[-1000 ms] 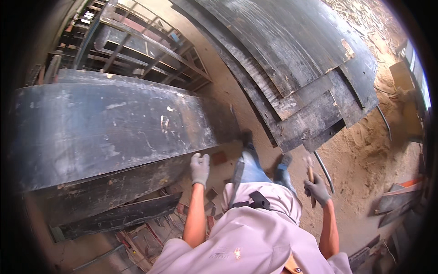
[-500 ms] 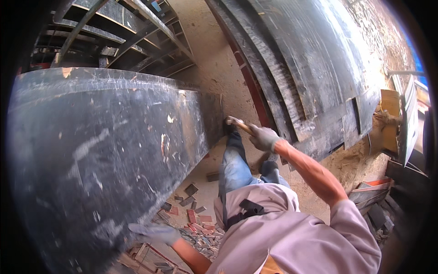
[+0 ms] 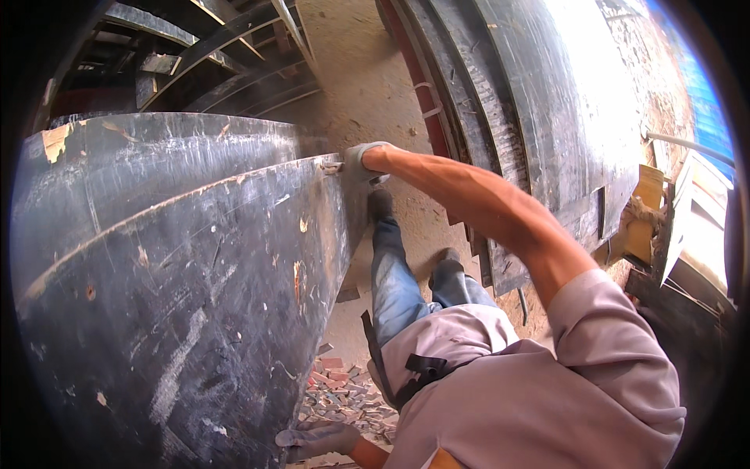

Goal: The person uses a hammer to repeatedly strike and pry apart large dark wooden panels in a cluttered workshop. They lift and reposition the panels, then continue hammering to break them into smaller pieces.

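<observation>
A large, dark, scuffed panel [image 3: 203, 313] fills the left side of the view, its face scored with pale scratches, white smears and small chipped spots that show bare wood. Its worn upper edge slants up from the left rim toward a corner near the middle of the view. Beyond that edge lies a second dark panel [image 3: 183, 144], with a torn, wood-coloured patch near its left end.

The right hand [image 3: 361, 162], in a grey glove, is at the upper right corner of the large panel, its arm stretched across from the right. Its fingers are mostly hidden, so I cannot tell whether they close on the panel; a small grey end of some tool [image 3: 380, 180] shows just below it. The left hand [image 3: 319, 438], also gloved, lies at the panel's lower right edge with its fingers pointing left; whether they grip the edge cannot be told.

Between the left hand and the person's jeans [image 3: 400, 270], broken wood offcuts [image 3: 344, 391] are strewn on the ground, some reddish. A bare dirt strip [image 3: 348, 86] separates the panels from a stack of dark sheets [image 3: 555, 102] on the right, with a red length [image 3: 422, 86] along its near side. Dark bars of a frame [image 3: 211, 62] cross the upper left, and blue sheeting [image 3: 709, 98] shows at the upper right.
</observation>
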{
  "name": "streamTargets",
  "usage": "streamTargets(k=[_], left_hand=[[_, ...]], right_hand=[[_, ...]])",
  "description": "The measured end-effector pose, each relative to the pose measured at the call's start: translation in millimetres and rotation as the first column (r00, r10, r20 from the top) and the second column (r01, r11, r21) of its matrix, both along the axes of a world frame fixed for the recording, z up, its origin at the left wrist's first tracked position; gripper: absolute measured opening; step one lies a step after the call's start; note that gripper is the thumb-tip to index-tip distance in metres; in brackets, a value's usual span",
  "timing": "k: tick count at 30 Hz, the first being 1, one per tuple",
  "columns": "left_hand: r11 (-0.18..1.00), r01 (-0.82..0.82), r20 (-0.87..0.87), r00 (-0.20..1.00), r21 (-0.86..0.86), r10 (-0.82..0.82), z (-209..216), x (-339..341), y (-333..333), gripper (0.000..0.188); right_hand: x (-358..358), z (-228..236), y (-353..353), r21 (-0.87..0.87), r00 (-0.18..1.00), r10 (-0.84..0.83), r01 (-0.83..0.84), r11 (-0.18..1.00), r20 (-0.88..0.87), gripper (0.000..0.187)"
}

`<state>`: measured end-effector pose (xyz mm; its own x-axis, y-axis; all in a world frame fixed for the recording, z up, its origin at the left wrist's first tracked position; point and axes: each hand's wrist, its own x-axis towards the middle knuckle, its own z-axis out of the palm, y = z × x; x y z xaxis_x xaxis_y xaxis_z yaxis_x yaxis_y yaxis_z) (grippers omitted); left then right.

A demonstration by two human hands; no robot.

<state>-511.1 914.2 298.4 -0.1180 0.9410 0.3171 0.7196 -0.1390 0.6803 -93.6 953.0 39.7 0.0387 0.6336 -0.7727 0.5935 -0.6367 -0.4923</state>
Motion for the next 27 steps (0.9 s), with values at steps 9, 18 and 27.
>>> streamTargets(k=[9, 18, 27], left_hand=[[0.993, -0.118, -0.002, 0.993, -0.029, 0.118, -9, 2, -1, 0.057], [0.987, -0.004, -0.02, 1.0, -0.163, 0.0, -30, 3, 8, 0.055], [0.945, 0.033, -0.129, 0.988, -0.325, -0.079, -54, 5, 11, 0.054]], right_hand=[[-4, -1, -57, 0.153, 0.985, -0.165, 0.156, 0.976, 0.051, 0.031], [-42, -104, -143, 0.227, 0.915, -0.329, 0.278, 0.933, 0.233, 0.03], [-111, -127, -163, -0.041, 0.804, -0.587, 0.586, 0.809, -0.092, 0.035]])
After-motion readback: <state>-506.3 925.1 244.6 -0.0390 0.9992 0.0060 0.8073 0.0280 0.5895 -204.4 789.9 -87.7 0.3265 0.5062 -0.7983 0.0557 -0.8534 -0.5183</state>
